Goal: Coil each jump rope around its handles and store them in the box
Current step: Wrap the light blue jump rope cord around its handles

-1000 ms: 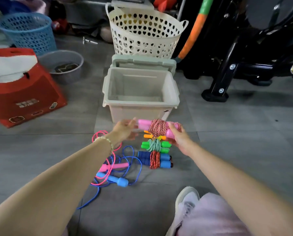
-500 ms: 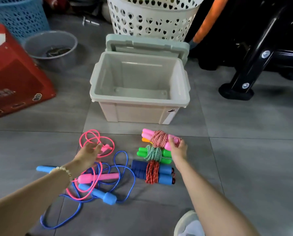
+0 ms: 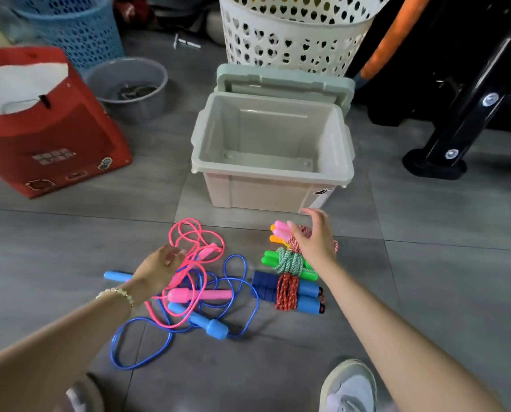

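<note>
Under the right hand point(image 3: 316, 242), fingers spread and empty, lies a pink-handled rope bundle wound in red-white cord point(image 3: 280, 231). Left hand point(image 3: 159, 267) hangs relaxed, empty, over the tangled loose pink plastic rope point(image 3: 200, 293) and loose blue plastic rope point(image 3: 214, 326). Beyond the right hand stands the open beige plastic box point(image 3: 266, 190).

On the grey tiled floor point(image 3: 426, 278) an open beige storage box point(image 3: 273, 191) is set, with its pale green lid point(image 3: 284, 81) just behind. Before the box four coiled jump ropes are laid in a row: a pink-handled rope point(image 3: 281, 229), an orange-handled rope point(image 3: 275, 239), a green-handled rope point(image 3: 270, 258) and a blue foam-handled rope point(image 3: 307, 295). To their left a loose pink rope point(image 3: 200, 294) and a loose blue rope point(image 3: 215, 328) are tangled. A red bag point(image 3: 55, 138), a grey basin point(image 3: 129, 93) and a cream basket point(image 3: 287, 40) are placed farther back
</note>
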